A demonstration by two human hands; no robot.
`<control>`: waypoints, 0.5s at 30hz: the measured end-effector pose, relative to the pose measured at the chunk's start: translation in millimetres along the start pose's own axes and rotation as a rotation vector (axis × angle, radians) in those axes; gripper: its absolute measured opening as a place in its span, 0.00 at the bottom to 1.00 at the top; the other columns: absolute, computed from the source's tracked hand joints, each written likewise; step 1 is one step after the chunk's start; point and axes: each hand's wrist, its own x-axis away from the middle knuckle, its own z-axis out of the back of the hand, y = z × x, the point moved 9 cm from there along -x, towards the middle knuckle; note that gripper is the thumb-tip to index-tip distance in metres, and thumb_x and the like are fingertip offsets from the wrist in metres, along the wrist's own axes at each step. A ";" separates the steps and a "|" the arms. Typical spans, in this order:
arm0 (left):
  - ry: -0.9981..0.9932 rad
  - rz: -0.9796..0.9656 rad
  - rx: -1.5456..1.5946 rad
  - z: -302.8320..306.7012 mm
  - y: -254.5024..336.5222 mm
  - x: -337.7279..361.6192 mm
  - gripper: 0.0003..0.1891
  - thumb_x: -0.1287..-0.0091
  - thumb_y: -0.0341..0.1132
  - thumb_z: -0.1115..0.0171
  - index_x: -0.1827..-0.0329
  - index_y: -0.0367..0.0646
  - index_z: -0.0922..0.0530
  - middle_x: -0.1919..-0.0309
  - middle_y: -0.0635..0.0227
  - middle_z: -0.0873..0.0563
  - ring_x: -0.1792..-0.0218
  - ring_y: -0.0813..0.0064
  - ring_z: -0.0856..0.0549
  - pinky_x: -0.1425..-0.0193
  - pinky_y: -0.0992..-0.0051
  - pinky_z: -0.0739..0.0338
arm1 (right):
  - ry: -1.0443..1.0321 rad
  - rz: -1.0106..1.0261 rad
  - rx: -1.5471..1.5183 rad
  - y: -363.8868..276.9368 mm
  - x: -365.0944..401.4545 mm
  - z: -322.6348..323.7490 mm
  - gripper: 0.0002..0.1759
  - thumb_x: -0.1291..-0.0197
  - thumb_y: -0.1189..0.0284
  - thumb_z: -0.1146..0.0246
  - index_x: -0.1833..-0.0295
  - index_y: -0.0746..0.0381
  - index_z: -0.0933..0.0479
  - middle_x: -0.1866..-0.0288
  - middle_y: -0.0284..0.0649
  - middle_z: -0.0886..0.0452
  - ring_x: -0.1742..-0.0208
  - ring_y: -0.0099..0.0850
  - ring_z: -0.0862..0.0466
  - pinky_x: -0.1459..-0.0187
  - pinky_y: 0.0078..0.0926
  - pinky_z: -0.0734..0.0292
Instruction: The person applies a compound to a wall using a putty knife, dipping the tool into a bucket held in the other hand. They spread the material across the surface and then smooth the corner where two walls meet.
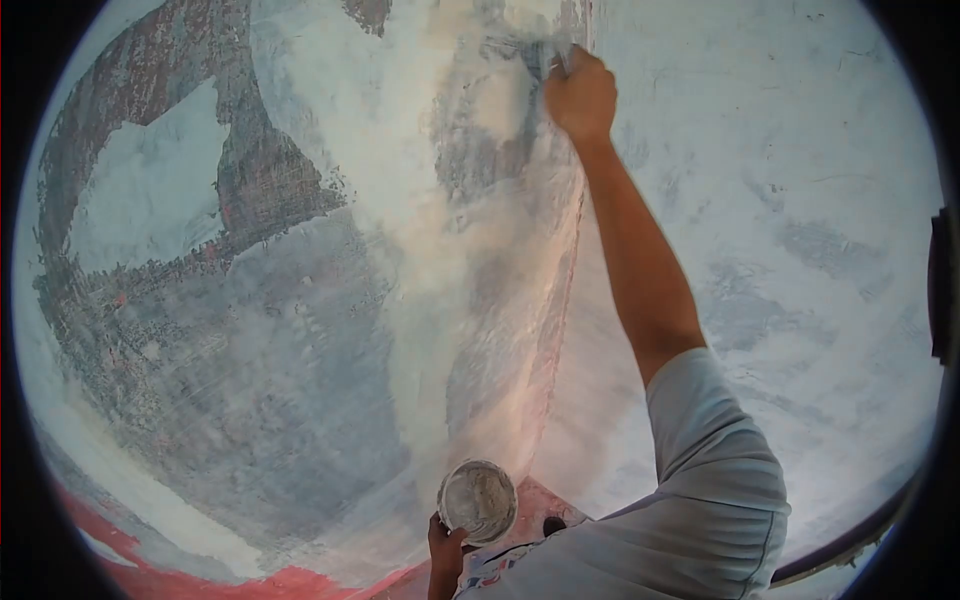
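Observation:
High up near the corner line of the wall [320, 320], my right hand [582, 97] is closed around a small flat tool [560, 62], which is partly hidden by the fingers and lies close to the patchy surface. At the bottom centre, my left hand [445, 542] grips the side of a round tub [480, 502] with pale grey paste inside. The tub's opening faces up toward the camera. Pale and dark grey patches cover the surface left of the corner line.
A smoother pale wall [800, 200] stands to the right of the corner line. Red areas [290, 582] run along the bottom edge. A dark object [940, 285] is at the far right.

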 end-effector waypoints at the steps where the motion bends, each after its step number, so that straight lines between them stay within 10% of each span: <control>1: 0.020 0.013 0.018 -1.9 1.5 3.2 0.36 0.42 0.21 0.42 0.25 0.39 0.36 0.39 0.54 0.21 0.46 0.54 0.13 0.56 0.53 0.06 | -0.038 0.031 -0.036 -29.0 15.9 8.0 0.11 0.40 0.70 0.36 0.54 0.61 0.17 0.67 0.57 0.13 0.64 0.60 0.13 0.60 0.54 0.15; 8: -0.039 0.023 -0.026 -21.5 8.5 -7.4 0.36 0.41 0.22 0.42 0.25 0.39 0.36 0.37 0.56 0.21 0.45 0.55 0.13 0.59 0.56 0.06 | -0.405 0.335 -0.627 -113.5 102.3 43.3 0.11 0.35 0.76 0.36 0.48 0.64 0.18 0.75 0.49 0.19 0.77 0.43 0.22 0.70 0.37 0.25; 15: -0.038 0.008 0.005 -16.3 -2.9 -15.3 0.37 0.42 0.22 0.41 0.24 0.40 0.37 0.35 0.56 0.23 0.42 0.52 0.15 0.57 0.50 0.06 | -0.171 -0.421 -0.769 117.2 -26.7 -8.5 0.13 0.36 0.74 0.38 0.58 0.75 0.17 0.69 0.52 0.14 0.70 0.41 0.15 0.62 0.36 0.18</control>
